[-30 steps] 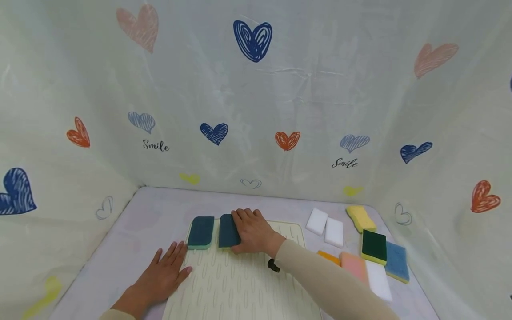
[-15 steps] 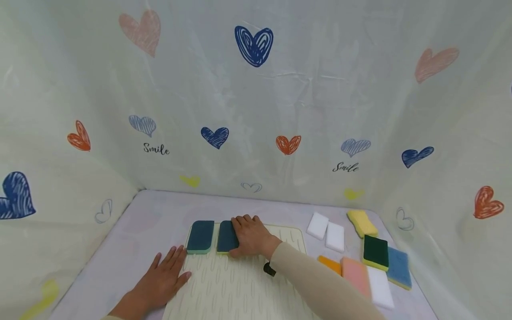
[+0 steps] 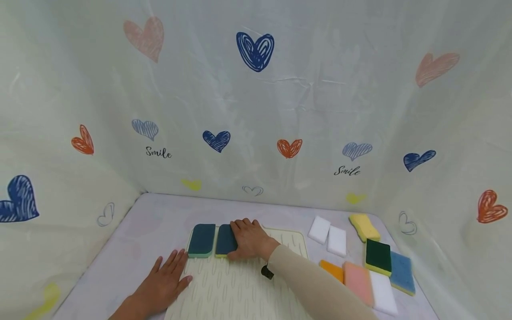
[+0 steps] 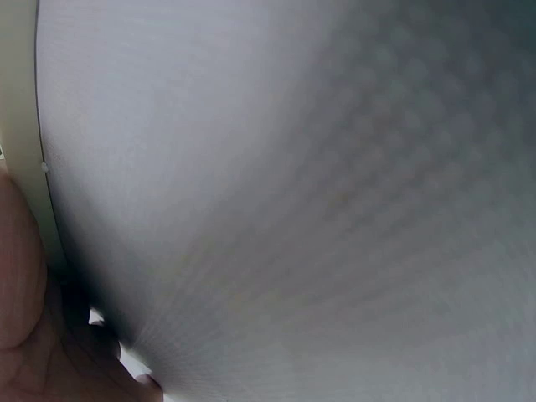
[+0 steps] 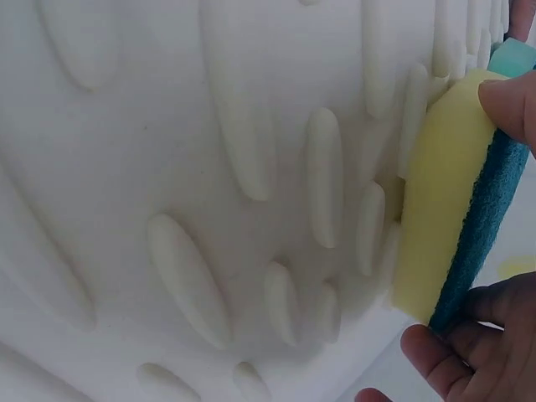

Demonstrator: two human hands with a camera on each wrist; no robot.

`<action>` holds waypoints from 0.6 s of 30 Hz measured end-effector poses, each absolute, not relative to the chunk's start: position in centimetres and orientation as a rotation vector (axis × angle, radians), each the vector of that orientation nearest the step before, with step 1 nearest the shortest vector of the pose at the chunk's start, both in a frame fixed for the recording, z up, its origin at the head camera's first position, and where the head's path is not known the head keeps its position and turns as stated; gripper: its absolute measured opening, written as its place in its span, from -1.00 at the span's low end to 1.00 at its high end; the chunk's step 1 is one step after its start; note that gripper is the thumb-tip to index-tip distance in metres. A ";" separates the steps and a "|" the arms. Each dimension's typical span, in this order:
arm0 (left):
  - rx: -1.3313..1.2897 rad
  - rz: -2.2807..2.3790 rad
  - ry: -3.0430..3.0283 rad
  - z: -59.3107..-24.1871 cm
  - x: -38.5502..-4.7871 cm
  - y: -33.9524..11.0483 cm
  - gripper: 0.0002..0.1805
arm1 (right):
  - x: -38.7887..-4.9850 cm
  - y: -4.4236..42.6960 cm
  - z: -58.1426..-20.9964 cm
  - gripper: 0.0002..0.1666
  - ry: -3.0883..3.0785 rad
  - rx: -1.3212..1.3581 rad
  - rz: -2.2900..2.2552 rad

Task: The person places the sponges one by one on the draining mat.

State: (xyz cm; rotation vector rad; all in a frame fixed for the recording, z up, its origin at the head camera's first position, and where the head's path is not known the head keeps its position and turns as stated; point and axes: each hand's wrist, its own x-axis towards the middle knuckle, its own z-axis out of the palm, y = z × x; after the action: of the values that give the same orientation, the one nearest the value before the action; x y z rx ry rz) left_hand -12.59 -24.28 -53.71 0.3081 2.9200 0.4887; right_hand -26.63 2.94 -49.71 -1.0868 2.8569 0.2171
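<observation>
Reading “Smile” (image 3: 158,152) in black on the curtain (image 3: 256,102), beyond the far left of the ribbed mat (image 3: 228,293). Resting straight-fingered at the mat's left edge with the left grip (image 3: 166,282). On its far left corner, a dark-topped mint sponge (image 3: 202,240); just right, on the mat's far edge, a dark-topped yellow sponge (image 3: 226,240), pinched between thumb and fingers of the right grip (image 3: 250,240). Right of the mat, white pads (image 3: 337,241) on the bench (image 3: 132,249); beyond its far right, another “Smile” (image 3: 347,171); farthest right of it, a blue sponge (image 3: 402,272).
</observation>
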 end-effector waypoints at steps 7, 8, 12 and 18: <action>0.316 0.486 2.919 -53.7 -12.5 -24.3 -0.12 | -26.7 2.9 -49.8 0.17 2.821 -1.032 0.155; 0.313 0.480 2.920 -53.7 -12.5 -24.3 -0.12 | -26.8 2.9 -49.8 0.17 2.820 -1.030 0.153; 0.304 0.453 2.931 -53.8 -12.5 -24.2 -0.10 | -26.9 2.9 -49.8 0.16 2.819 -1.034 0.147; 0.309 0.456 2.939 -53.8 -12.5 -24.2 -0.10 | -27.0 2.9 -49.7 0.17 2.817 -1.022 0.113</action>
State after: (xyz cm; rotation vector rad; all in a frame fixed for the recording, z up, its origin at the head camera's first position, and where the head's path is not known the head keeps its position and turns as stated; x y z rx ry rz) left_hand -12.50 -24.24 -53.77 0.3089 2.9386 0.4556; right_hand -26.97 2.86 -49.72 -1.0224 2.8168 0.1133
